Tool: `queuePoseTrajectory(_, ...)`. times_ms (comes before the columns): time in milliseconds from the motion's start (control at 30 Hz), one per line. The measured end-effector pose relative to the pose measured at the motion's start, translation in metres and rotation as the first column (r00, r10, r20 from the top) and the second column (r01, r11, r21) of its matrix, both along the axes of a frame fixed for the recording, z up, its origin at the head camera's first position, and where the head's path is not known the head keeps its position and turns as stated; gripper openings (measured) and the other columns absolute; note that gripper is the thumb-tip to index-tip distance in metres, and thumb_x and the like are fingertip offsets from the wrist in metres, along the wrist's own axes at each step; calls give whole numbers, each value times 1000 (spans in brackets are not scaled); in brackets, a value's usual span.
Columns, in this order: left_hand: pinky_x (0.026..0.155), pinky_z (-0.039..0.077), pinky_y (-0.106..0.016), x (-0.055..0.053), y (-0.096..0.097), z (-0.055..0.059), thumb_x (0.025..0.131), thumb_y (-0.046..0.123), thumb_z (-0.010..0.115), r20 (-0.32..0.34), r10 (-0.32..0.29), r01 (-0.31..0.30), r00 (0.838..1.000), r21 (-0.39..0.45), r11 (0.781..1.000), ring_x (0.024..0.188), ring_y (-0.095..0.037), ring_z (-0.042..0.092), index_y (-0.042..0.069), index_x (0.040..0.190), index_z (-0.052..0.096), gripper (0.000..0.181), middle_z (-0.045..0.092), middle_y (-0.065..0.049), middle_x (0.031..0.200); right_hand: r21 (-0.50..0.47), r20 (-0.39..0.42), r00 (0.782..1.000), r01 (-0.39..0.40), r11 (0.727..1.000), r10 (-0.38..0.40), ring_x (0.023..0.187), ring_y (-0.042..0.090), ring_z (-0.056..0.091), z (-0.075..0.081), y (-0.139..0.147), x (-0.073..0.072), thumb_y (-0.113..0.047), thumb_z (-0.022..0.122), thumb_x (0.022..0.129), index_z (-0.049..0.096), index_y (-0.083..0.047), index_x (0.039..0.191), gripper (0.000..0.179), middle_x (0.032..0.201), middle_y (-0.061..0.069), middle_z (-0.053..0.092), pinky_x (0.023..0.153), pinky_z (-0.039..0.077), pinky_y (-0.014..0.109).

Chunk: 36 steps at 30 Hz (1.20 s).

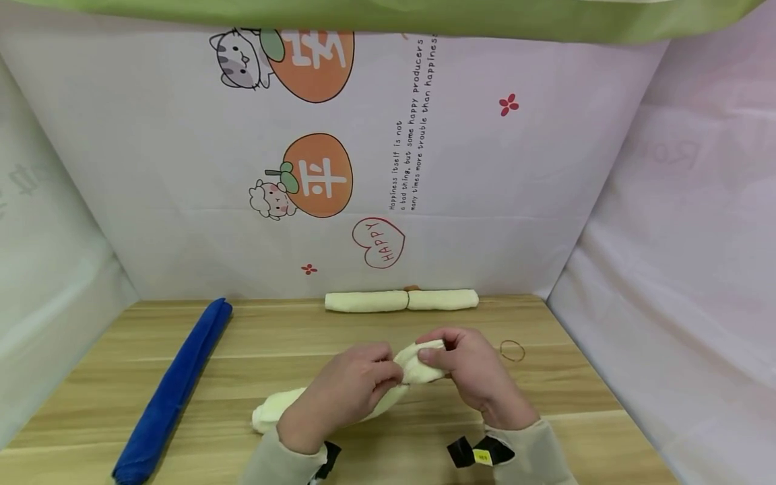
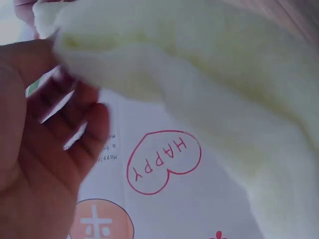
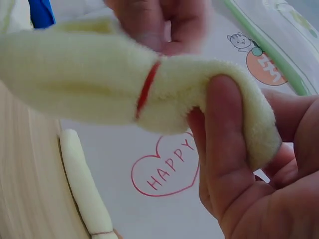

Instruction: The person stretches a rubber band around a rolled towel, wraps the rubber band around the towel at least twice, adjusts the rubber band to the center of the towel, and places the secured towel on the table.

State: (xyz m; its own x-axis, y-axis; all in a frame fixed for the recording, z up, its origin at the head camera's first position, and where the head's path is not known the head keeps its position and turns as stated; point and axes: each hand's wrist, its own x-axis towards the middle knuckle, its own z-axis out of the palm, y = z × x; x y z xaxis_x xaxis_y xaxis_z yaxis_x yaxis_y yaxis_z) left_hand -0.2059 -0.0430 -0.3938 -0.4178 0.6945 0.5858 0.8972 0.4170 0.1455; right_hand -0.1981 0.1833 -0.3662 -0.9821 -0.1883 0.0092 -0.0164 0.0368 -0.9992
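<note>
A pale yellow rolled towel [image 1: 275,405] is raised off the wooden table at its right end, between both hands. Around it, close to that end, runs a thin red band [image 3: 147,90]. My right hand [image 1: 479,370] grips the towel's end, which bends over between thumb and fingers in the right wrist view. With curled fingers, my left hand [image 1: 351,384] pinches the towel right by the band. The left wrist view shows its thumb on the cloth [image 2: 129,40], the fingertips partly hidden behind.
A second pale yellow roll [image 1: 370,302], banded at its middle, lies along the back edge. To the left is a long blue rolled towel [image 1: 172,397]. One loose rubber band [image 1: 512,351] lies right of my right hand. Printed white cloth walls [image 1: 473,202] enclose the table.
</note>
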Motion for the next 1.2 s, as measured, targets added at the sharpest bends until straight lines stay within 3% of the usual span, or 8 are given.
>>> queuePoseTrajectory(167, 71, 44, -18, 0, -8, -1, 92, 11, 72, 179, 16, -3, 984, -72, 997, 76, -5, 51, 19, 89, 73, 8, 49, 10, 92, -50, 21, 995, 99, 994, -98, 79, 25, 65, 1, 10, -5, 4, 69, 89, 65, 15, 110, 23, 93, 17, 60, 68, 57, 33)
queuePoseTrajectory(233, 74, 46, -22, -1, -8, -2, 93, 18, 73, 208, 29, -25, 978, -22, 999, 81, -8, 52, 19, 93, 70, 3, 50, 9, 98, -51, 28, 995, 101, 994, -100, 80, 25, 65, 1, 12, -5, 1, 70, 90, 65, 12, 109, 23, 95, 17, 60, 67, 57, 34)
queuePoseTrajectory(467, 81, 50, -32, 2, 4, -5, 87, 29, 78, 252, 88, -107, 964, 61, 992, 92, -11, 55, 14, 121, 53, 44, 53, 6, 110, -132, 51, 999, 5, 991, 1, 82, 25, 63, 4, 11, -3, -10, 68, 95, 60, 8, 105, 22, 103, 17, 59, 66, 56, 34)
queuePoseTrajectory(633, 64, 48, -28, 0, 2, -6, 89, 12, 65, 425, 125, -159, 896, 45, 986, 73, -10, 52, 14, 120, 48, 36, 52, 5, 91, 129, -88, 987, -119, 985, 131, 90, 28, 62, 8, 10, 2, -16, 72, 93, 58, -4, 129, 40, 113, 17, 58, 73, 57, 40)
queuePoseTrajectory(767, 60, 45, -27, -3, -4, -7, 88, 7, 54, 528, 103, -155, 843, 54, 986, 66, -10, 49, 16, 123, 43, 37, 52, 3, 86, 358, -282, 933, -114, 927, 224, 89, 27, 61, 7, 9, 5, -17, 78, 89, 61, -15, 132, 46, 121, 11, 58, 71, 55, 36)
queuePoseTrajectory(867, 66, 46, -28, -6, -6, -8, 88, 7, 50, 538, 57, -113, 841, 72, 991, 72, -11, 52, 17, 126, 41, 40, 55, 3, 95, 424, -360, 916, -9, 905, 178, 77, 20, 57, 5, 6, 5, -23, 78, 89, 71, -19, 116, 29, 112, 1, 64, 64, 50, 29)
queuePoseTrajectory(1000, 73, 47, -29, -5, -6, -10, 94, 21, 61, 543, 12, -75, 840, 93, 993, 81, -11, 55, 22, 134, 38, 46, 55, 6, 105, 437, -336, 942, 146, 887, 10, 63, 16, 45, 5, 4, 5, -29, 80, 85, 76, -24, 104, 20, 76, 1, 57, 56, 41, 27)
queuePoseTrajectory(1200, 64, 46, -26, -2, -1, -14, 86, 11, 68, 425, 65, -90, 903, 41, 995, 70, -11, 50, 18, 131, 36, 56, 46, 4, 95, 361, -214, 959, 256, 897, -188, 66, 17, 45, 8, 4, 5, -24, 82, 83, 78, -18, 101, 20, 70, 2, 51, 58, 41, 28)
